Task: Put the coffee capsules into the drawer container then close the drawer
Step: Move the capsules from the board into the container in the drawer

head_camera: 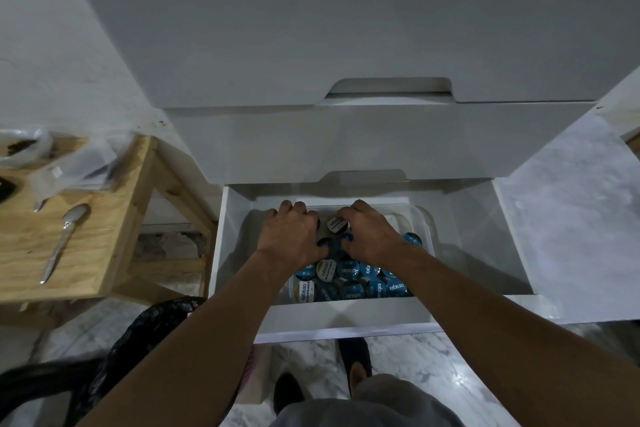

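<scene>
presently, item one: left hand (289,236), palm down, forearm reaching in from seven o'clock, fingers curled downward onto the coffee capsules (349,282); the fingertips are hidden, so whether it clasps one cannot be told. item two: right hand (369,236), palm down, forearm entering from five o'clock, fingers bent likewise beside a white-lidded capsule (336,224); its hold is equally unreadable. the thumbs nearly meet between the hands.

capsules: small round pods, glossy foil lids, mostly blue with white lettering, a few white and gold, packed close in a clear plastic container (427,225) with rounded corners. the container sits inside the drawer (346,319), smooth white, pulled open at the foot of a white cabinet (346,28) with cut-out handles.

at nine o'clock of the drawer: a wooden table (114,253), raw plywood, bearing a metal spoon (64,239) and crumpled clear plastic bags (69,163). at seven o'clock: a black bag (145,333), wrinkled. underfoot: a marbled floor (433,374).
</scene>
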Demonstrator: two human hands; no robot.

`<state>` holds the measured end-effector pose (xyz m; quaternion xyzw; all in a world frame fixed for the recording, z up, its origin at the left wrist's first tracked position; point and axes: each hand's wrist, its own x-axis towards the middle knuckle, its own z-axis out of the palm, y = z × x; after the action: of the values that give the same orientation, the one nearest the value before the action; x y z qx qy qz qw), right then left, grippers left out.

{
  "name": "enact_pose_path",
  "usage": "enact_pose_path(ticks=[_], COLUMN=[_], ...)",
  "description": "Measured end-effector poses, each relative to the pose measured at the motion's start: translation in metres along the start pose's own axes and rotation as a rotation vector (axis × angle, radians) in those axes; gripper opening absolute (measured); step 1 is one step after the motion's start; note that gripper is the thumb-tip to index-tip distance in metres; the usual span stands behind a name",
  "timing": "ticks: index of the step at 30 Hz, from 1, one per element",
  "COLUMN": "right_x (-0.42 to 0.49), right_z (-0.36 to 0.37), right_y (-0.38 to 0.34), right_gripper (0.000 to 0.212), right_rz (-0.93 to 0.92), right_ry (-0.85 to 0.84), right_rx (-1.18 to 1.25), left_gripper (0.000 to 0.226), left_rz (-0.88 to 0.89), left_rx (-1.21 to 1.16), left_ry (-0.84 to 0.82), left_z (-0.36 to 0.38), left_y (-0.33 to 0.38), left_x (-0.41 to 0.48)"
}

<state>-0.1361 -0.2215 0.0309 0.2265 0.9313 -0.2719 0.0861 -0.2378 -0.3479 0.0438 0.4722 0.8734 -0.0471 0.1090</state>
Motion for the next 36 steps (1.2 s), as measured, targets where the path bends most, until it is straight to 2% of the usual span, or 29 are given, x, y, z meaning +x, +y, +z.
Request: enact_pose_path(ticks=[4,8,13,28,32,36], right_x=[0.000,0.001,0.004,0.008,-0.004,-0.032], right_z=[0.000,0.001,0.002,0.007,-0.006,-0.027], right_y=[0.000,0.000,-0.004,-0.019,-0.021,-0.013], right_gripper=[0.049,0.036,0.035,0.038,0.038,0.036], right_rz=[-0.008,-0.001,0.008,-0.004,0.019,0.112], right_ry=[0.009,0.043,0.051,0.057,0.141,0.259], right_rx=[-0.002,-0.004,-0.017,-0.048,-0.090,-0.158], left_gripper=[0.063,0.045,0.029,0.024,0.025,0.026], left_rz=[-0.003,0.035,0.078,0.084,0.055,0.139], left_rx=[-0.007,-0.013,0.020,0.018,-0.117,-0.156], left_ry=[0.009,0.038,0.044,0.063,0.150,0.193], left_z=[0.001,0.002,0.000,-0.003,-0.010,-0.026], left_y=[0.001,-0.005,-0.012,-0.013,-0.014,0.002], left_x=[0.000,-0.002,-0.002,-0.006,-0.008,-0.012])
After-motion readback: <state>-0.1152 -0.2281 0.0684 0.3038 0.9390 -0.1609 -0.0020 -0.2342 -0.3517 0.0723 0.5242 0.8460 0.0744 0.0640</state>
